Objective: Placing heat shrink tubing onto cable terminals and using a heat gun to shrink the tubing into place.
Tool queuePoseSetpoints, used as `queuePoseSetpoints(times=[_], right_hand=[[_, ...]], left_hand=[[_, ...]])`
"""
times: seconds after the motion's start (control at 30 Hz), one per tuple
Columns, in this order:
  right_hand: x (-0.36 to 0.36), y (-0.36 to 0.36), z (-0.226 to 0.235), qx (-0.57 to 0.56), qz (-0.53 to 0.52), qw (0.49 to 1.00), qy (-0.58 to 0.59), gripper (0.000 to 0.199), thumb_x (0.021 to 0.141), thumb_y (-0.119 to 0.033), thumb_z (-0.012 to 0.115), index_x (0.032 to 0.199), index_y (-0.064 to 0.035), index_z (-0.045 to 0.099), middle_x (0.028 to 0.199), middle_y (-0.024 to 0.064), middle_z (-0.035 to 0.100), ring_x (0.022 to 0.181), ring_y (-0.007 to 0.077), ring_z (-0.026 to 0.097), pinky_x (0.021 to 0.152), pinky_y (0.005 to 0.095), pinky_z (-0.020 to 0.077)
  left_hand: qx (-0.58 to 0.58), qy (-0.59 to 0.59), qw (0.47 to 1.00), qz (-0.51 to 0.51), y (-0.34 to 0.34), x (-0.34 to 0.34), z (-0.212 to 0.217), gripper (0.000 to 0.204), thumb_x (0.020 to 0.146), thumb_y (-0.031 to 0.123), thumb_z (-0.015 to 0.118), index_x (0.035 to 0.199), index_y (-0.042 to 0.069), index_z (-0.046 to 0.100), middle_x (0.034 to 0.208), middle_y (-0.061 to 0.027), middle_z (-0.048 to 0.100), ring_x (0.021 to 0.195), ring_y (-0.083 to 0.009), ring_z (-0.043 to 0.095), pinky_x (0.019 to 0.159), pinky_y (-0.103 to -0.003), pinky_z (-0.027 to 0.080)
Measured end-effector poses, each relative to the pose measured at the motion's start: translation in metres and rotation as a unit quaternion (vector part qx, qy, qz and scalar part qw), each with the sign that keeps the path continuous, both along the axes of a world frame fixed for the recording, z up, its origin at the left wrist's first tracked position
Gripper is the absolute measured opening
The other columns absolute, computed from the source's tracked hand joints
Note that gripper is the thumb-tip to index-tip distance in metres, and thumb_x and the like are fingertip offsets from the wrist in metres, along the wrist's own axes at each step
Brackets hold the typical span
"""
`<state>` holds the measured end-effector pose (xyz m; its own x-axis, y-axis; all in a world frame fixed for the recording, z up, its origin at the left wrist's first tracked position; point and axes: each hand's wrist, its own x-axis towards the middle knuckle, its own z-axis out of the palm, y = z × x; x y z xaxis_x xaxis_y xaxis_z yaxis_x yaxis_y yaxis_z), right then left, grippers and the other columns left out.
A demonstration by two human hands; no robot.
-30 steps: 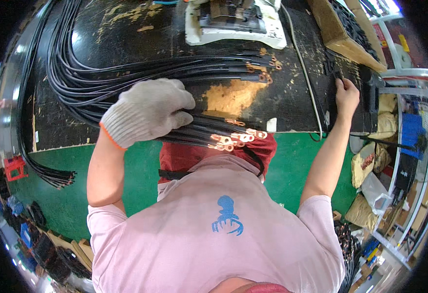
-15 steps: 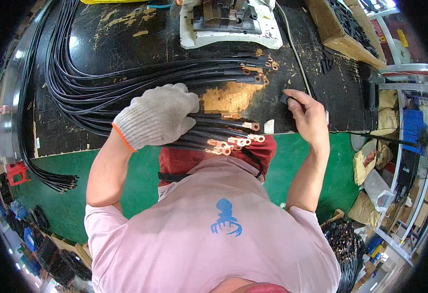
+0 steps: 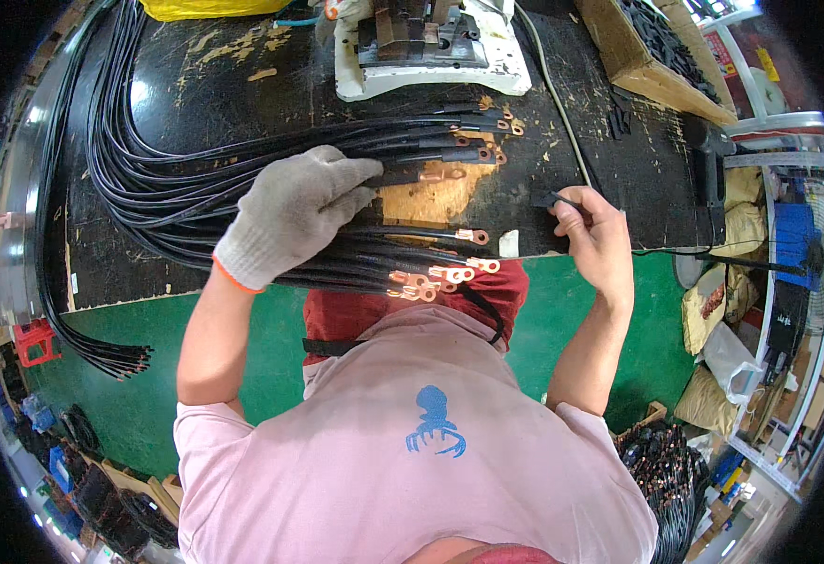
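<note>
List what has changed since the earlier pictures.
The right hand came left and nearer the body from near the box, now pinching a small black piece. At the gloved left hand, one copper-ended cable has moved forward off the near bundle. Far cables and white-based machine stayed.

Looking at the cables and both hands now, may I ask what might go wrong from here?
The nearer copper lugs overhang the front edge of the table, over red clothing, so they might snag or slide off. The small black piece sits at the fingertips of the bare right hand and could slip. Cables crowd around the gloved left hand, so neighbours could shift.
</note>
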<state>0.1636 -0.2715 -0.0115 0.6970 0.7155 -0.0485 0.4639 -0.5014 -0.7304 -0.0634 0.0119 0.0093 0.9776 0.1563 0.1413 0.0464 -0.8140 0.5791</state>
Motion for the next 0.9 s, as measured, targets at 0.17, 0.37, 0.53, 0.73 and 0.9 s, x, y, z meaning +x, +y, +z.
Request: queuePoseSetpoints(times=[0.17, 0.37, 0.53, 0.73, 0.9], right_hand=[[-0.009, 0.008, -0.008, 0.062, -0.027, 0.990, 0.128, 0.026, 0.099, -0.005, 0.059, 0.123, -0.0007, 0.068, 0.083, 0.0032, 0.070, 0.066, 0.0070, 0.059, 0.059, 0.0233, 0.0490], [-0.025, 0.021, -0.007, 0.098, -0.038, 0.977, 0.188, 0.026, 0.102, -0.006, 0.056, 0.125, -0.0010, 0.067, 0.086, 0.0035, 0.069, 0.065, 0.0041, 0.056, 0.053, 0.0199, 0.0429], [-0.040, 0.030, -0.017, 0.170, -0.023, 0.960, 0.222, 0.023, 0.102, -0.007, 0.058, 0.122, -0.0003, 0.067, 0.081, -0.0020, 0.060, 0.063, 0.0022, 0.051, 0.052, 0.0182, 0.0396], [-0.050, 0.047, -0.020, 0.191, 0.032, 0.961, 0.197, 0.028, 0.093, -0.002, 0.071, 0.120, 0.0020, 0.066, 0.096, 0.0033, 0.061, 0.062, 0.0053, 0.054, 0.052, 0.0201, 0.0449], [-0.054, 0.055, -0.021, 0.218, 0.027, 0.959, 0.180, 0.020, 0.094, -0.002, 0.069, 0.114, 0.0040, 0.067, 0.093, 0.0060, 0.063, 0.066, 0.0079, 0.063, 0.053, 0.0207, 0.0504]], left_hand=[[0.135, -0.021, 0.990, 0.040, -0.010, 0.008, -0.016, 0.026, 0.088, 0.017, 0.069, 0.113, 0.010, 0.071, 0.085, -0.0107, 0.065, 0.078, -0.0318, 0.065, 0.066, -0.042, 0.053], [0.161, -0.020, 0.985, 0.050, -0.012, 0.007, -0.019, 0.027, 0.087, 0.020, 0.070, 0.112, 0.012, 0.072, 0.083, -0.0083, 0.065, 0.077, -0.0300, 0.066, 0.065, -0.041, 0.054], [0.161, -0.020, 0.986, 0.047, -0.010, 0.007, -0.017, 0.026, 0.087, 0.022, 0.070, 0.111, 0.011, 0.072, 0.083, -0.0085, 0.065, 0.077, -0.0295, 0.066, 0.064, -0.041, 0.054], [0.163, -0.005, 0.985, 0.055, -0.010, 0.008, -0.016, 0.026, 0.087, 0.022, 0.070, 0.111, 0.011, 0.072, 0.085, -0.0085, 0.067, 0.078, -0.0292, 0.066, 0.065, -0.041, 0.054], [0.149, -0.034, 0.987, 0.043, -0.010, 0.009, -0.015, 0.025, 0.087, 0.022, 0.071, 0.109, 0.011, 0.073, 0.087, -0.0086, 0.068, 0.079, -0.0285, 0.067, 0.066, -0.040, 0.055]])
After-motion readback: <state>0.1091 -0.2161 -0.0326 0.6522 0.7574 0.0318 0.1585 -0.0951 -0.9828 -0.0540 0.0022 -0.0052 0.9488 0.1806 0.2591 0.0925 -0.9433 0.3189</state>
